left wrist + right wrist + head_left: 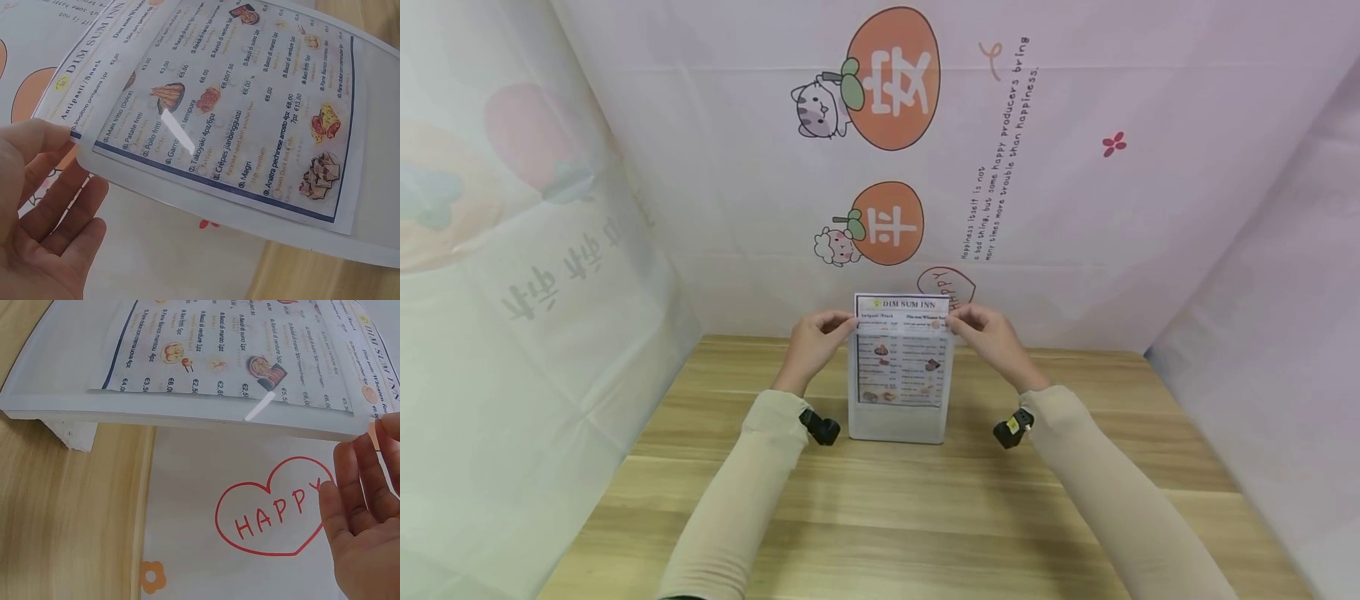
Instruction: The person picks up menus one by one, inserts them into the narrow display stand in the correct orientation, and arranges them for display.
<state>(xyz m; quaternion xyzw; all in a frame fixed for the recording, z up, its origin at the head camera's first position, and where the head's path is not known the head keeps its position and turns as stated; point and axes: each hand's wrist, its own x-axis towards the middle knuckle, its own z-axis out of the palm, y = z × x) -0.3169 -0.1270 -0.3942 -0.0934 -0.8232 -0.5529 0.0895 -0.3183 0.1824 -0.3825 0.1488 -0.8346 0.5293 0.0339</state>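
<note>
A printed menu sheet headed "DIM SUM INN" stands upright in a clear acrylic holder at the middle of a wooden table. Its top edge sticks out above the holder. My left hand pinches the sheet's top left corner. My right hand pinches the top right corner. In the left wrist view the menu sheet fills the frame, and the left hand has its fingers behind the corner. In the right wrist view the right hand touches the edge of the menu sheet.
Printed cloth walls close in the table at the back and on both sides, with orange fruit and cat drawings. A red "HAPPY" heart shows on the cloth behind the holder. Bare wood lies in front of the holder.
</note>
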